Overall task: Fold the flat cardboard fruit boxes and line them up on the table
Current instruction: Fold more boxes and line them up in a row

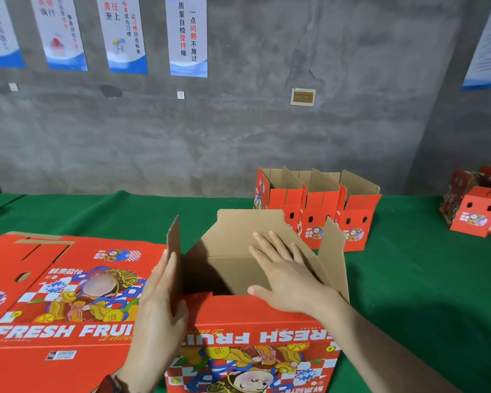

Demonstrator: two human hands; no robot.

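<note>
1. Between the two hands: one half-folded box [253,336], open at the top, red printed front wall nearest the camera, brown inside showing.
2. Against its upright left flap: left hand [156,316], fingers straight and flat along the flap's outer face, thumb on the front wall, nothing clasped.
3. Inside its mouth: right hand [284,273], fingers spread and straight, palm down on a brown inner flap, nothing gripped.
4. Just left of the left hand: one flat box [63,293], printed side up on the green table [408,293]; cannot tell whether more lie beneath.
5. Beyond the right hand's fingertips, apart from them: three folded boxes [318,211] side by side, tops open.
6. Far right of the right hand: at least two more red boxes [476,211], cut by the frame edge, count unclear.
7. Above the hands, on the grey wall [267,123]: four posters [186,35] in a row.
</note>
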